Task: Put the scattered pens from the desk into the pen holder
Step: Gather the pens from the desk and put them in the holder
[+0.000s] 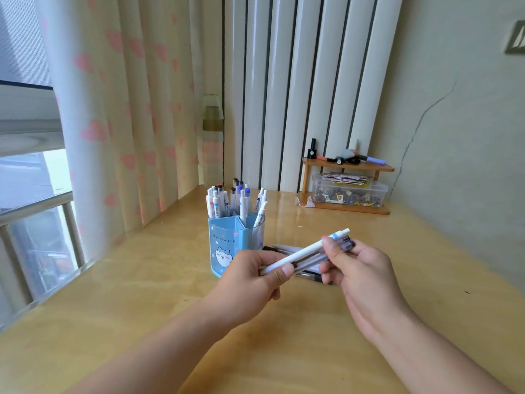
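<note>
Gripped at both ends above the middle of the counter (142, 280): a small bundle of pens (305, 253), left hand (252, 282) and right hand (360, 268) fingers closed on it. Just behind, near the far edge, a blue pen holder (227, 243) crammed with upright pens; more loose pens (284, 248) flat beside it. Wide bare wood toward the near edge; at the far right corner, a clear box (349, 191) of small bits under a little shelf (348, 166).

My two arms come up from the bottom edge, both bare to the frame's edge with no sleeve showing. My left hand (250, 282) wears no ring, watch or glove; the thumbnail is short and unpainted. My right hand (360, 277) is just as plain, fingers (331, 253) bare, wrist without band or bracelet.
</note>
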